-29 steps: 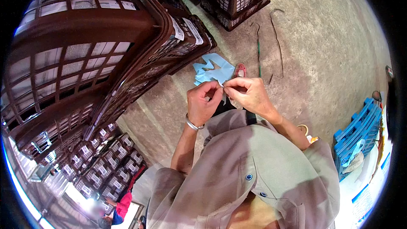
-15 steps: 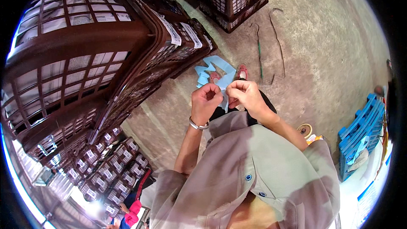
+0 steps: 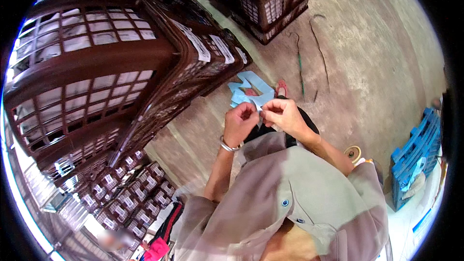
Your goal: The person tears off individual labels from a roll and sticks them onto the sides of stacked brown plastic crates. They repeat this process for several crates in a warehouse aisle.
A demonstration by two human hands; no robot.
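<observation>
A long light-blue strip [image 3: 261,85], paper-like and folded in zigzags, hangs in front of my body above my shoes. My left hand [image 3: 239,125], with a silver bangle at the wrist, is closed in a pinch on the strip's near end. My right hand [image 3: 286,118] pinches close beside it, thumb and forefinger together at the same pale end. The two sets of fingertips are almost touching. Whatever small piece lies between the right fingertips is too small to make out.
Tall stacks of brown lattice crates [image 3: 92,55] with white labels rise at left, another stack [image 3: 270,7] ahead. Two hooked metal rods [image 3: 300,65] lie on the concrete floor. Blue plastic pallets [image 3: 415,157] stand at right, a tape roll [image 3: 353,152] nearer. A person in red [image 3: 157,249] is at lower left.
My hands have come closer together at the strip's near end, and the right fingers have tilted toward the left ones. The whole view has shifted slightly.
</observation>
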